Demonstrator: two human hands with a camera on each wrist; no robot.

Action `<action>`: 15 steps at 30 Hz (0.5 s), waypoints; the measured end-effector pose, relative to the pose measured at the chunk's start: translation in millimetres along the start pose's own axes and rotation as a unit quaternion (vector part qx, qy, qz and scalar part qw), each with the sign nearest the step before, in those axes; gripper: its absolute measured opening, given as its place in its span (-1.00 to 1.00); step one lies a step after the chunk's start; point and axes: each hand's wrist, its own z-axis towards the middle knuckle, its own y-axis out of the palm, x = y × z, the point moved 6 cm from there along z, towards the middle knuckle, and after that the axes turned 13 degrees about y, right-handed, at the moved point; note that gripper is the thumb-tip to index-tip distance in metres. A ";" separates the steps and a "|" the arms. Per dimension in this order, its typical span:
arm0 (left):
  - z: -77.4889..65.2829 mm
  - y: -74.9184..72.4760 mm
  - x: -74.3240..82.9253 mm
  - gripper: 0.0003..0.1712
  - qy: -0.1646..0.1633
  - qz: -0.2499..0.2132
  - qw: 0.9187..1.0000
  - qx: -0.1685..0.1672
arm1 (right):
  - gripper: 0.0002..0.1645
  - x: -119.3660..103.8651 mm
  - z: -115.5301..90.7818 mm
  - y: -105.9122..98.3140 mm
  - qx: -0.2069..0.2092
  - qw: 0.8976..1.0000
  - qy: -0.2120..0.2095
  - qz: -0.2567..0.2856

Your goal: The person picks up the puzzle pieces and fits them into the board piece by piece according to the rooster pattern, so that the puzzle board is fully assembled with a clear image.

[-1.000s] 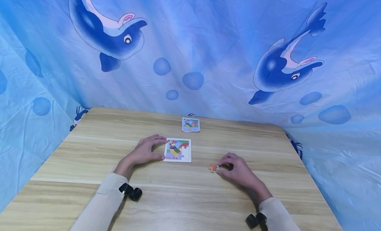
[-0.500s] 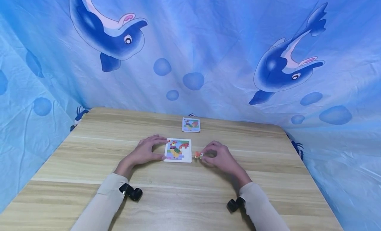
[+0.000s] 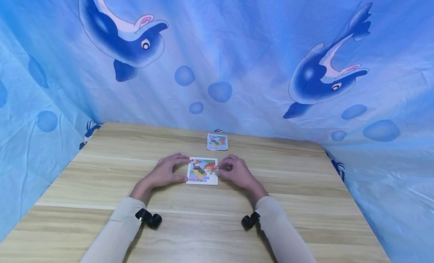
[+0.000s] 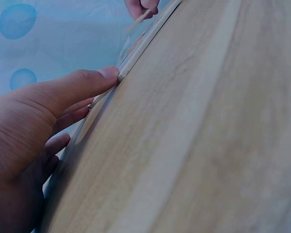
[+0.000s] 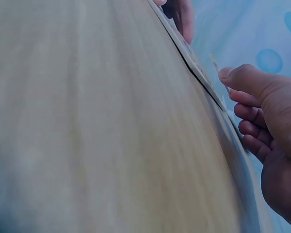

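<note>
A square jigsaw puzzle tray (image 3: 202,183) with a white rim lies on the table, showing a rooster picture with a white gap at its lower right. My left hand (image 3: 165,171) holds the tray's left side, thumb near the lower corner and forefinger near the upper one. In the left wrist view, the thumb (image 4: 109,73) touches the tray's edge. Over the tray's right part, my right hand (image 3: 236,172) pinches a jigsaw piece (image 5: 213,61) between thumb and fingers. The right wrist view shows that piece tilted, edge-on, above the tray; its face is hard to make out.
Behind the tray lies a small rooster picture card (image 3: 217,142). The wooden table (image 3: 203,225) ends at a blue curtain (image 3: 237,48) printed with dolphins. Black cameras sit on both wrists, including one on the left wrist (image 3: 148,218).
From the right, my right hand has carried the jigsaw piece left and away from me to the tray's right part. The left hand and tray have stayed put.
</note>
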 end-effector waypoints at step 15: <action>0.8 0.4 0.0 -0.20 0.000 0.004 1.000 -0.002 | -0.74 -1.6 9.2 9.8 -0.019 1.000 0.006 -0.023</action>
